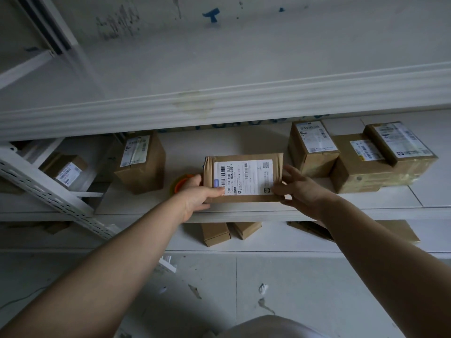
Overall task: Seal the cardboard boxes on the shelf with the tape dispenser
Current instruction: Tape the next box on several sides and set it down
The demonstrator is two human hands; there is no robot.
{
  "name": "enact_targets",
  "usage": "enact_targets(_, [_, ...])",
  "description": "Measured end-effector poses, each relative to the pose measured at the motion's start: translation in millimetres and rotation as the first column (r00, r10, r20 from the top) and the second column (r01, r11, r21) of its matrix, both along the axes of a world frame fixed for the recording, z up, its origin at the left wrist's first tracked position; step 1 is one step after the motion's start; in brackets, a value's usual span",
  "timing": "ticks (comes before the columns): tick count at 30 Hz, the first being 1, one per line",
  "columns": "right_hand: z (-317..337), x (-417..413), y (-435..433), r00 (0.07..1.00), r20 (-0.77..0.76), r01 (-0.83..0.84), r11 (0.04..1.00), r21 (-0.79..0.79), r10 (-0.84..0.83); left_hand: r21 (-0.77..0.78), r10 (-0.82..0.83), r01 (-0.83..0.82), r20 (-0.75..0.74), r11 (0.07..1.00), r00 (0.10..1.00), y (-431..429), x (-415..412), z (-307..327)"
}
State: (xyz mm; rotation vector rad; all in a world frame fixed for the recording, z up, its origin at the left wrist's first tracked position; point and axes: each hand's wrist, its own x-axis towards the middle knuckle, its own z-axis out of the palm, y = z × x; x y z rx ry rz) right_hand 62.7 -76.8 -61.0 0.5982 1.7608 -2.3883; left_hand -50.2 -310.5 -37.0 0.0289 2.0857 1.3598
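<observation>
Right now both hands hold one box. The left hand (197, 195) grips its left end, thumb on top. The right hand (301, 189) pinches its right end with curled fingers. I think the box (244, 176) should lie flat at the front of the shelf (127, 217), with one hand pressing it down so the tape goes on straight. It is brown and flat, with a big white label. Just behind the left hand peeks the orange tape dispenser (179, 184), partly hidden. Farther back stand more brown boxes (313, 147).
</observation>
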Motion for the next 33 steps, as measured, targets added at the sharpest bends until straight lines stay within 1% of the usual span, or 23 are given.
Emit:
enact_targets(2, [0.6, -2.2, -1.1, 0.997, -0.074, 0.008, 1.0, 0.003, -0.008, -0.039, -0.007, 0.003, -0.109, 0.999, 0.994, 1.3, -6.1, 5.0])
enact_targets(4, [0.9, -2.4, -3.6, 0.997, -0.058, 0.053, 0.998, 0.015, -0.052, -0.154, -0.066, 0.037, -0.192, 0.987, 0.979, 4.8, -7.2, 5.3])
enact_targets(5, [0.1, -0.7, -5.3, 0.996, -0.035, 0.077, 0.997, 0.014, -0.076, -0.215, -0.11, 0.063, -0.211, 0.974, 0.971, 6.1, -4.7, 3.5])
enact_targets(6, [-2.8, 1.6, -6.0, 0.995, -0.013, 0.096, 0.995, 0.006, -0.096, -0.253, -0.154, 0.103, -0.194, 0.962, 0.969, 7.5, -1.2, 2.1])
enact_targets(7, [-5.1, 4.6, -6.8, 0.995, -0.002, 0.097, 0.995, -0.008, -0.097, -0.249, -0.197, 0.158, -0.141, 0.956, 0.97, 7.9, 2.7, 0.9])
enact_targets(9, [-8.9, 10.4, -5.1, 0.999, -0.017, 0.049, 0.997, -0.058, -0.05, -0.132, -0.23, 0.229, 0.008, 0.964, 0.973, 5.5, 8.4, 0.3])
enact_targets(10, [-9.1, 12.5, -3.1, 0.999, -0.04, 0.016, 0.997, -0.082, -0.02, -0.069, -0.204, 0.21, 0.084, 0.975, 0.975, 3.6, 8.5, 1.3])
enact_targets(11, [-7.9, 14.0, -1.0, 0.998, -0.063, -0.007, 0.994, -0.113, 0.0, -0.037, -0.171, 0.178, 0.145, 0.983, 0.975, 2.1, 5.7, 0.8])
enact_targets(13, [-8.5, 11.7, 3.9, 0.999, -0.04, 0.025, 0.983, -0.18, -0.033, -0.063, -0.133, 0.148, 0.193, 0.987, 0.972, 3.8, 2.3, 0.8])
enact_targets(14, [-10.1, 9.7, 4.5, 0.998, -0.004, 0.062, 0.984, -0.169, -0.064, -0.103, -0.123, 0.143, 0.178, 0.984, 0.976, 6.0, 2.5, -0.6])
enact_targets(15, [-13.1, 7.6, 3.6, 0.996, 0.029, 0.088, 0.989, -0.123, -0.085, -0.147, -0.119, 0.141, 0.149, 0.979, 0.982, 8.8, 3.4, -3.9])
enact_targets(17, [-22.2, 3.4, -1.3, 0.994, 0.063, 0.093, 0.995, -0.044, -0.091, -0.205, -0.105, 0.121, 0.088, 0.971, 0.991, 14.9, 6.3, -11.8])
enact_targets(18, [-26.9, 1.4, -2.2, 0.992, 0.068, 0.107, 0.993, -0.047, -0.103, -0.226, -0.09, 0.105, 0.077, 0.968, 0.993, 16.3, 5.9, -16.7])
enact_targets(21, [-25.8, -0.3, -2.3, 0.987, 0.087, 0.14, 0.987, -0.08, -0.133, -0.234, -0.072, 0.091, 0.087, 0.968, 0.994, 17.3, 1.7, -15.9])
enact_targets(24, [-11.6, -4.0, -5.8, 0.987, 0.136, 0.076, 0.996, 0.043, -0.081, -0.272, -0.03, 0.059, 0.11, 0.961, 0.993, 24.3, -3.5, -8.2])
enact_targets(25, [-10.5, -7.4, -8.8, 0.982, 0.163, 0.087, 0.993, 0.082, -0.1, -0.296, -0.016, 0.045, 0.099, 0.954, 0.995, 29.4, -2.6, -5.8])
enact_targets(28, [-15.8, -19.8, -23.6, 0.943, 0.213, 0.215, 0.957, 0.196, -0.255, -0.483, -0.08, 0.032, -0.077, 0.875, 0.994, 42.9, -0.8, -8.4])
enact_targets(29, [-18.7, -22.4, -27.2, 0.93, 0.216, 0.25, 0.943, 0.219, -0.297, -0.52, -0.09, 0.011, -0.127, 0.854, 0.988, 45.1, -1.0, -10.7])
enact_targets(31, [-20.6, -24.7, -28.3, 0.918, 0.223, 0.282, 0.936, 0.212, -0.327, -0.537, -0.086, -0.008, -0.15, 0.844, 0.985, 47.1, -2.8, -13.4])
enact_targets(33, [-19.2, -26.5, -24.3, 0.921, 0.234, 0.261, 0.939, 0.222, -0.311, -0.542, -0.085, -0.014, -0.156, 0.84, 0.984, 48.0, -5.5, -12.9])
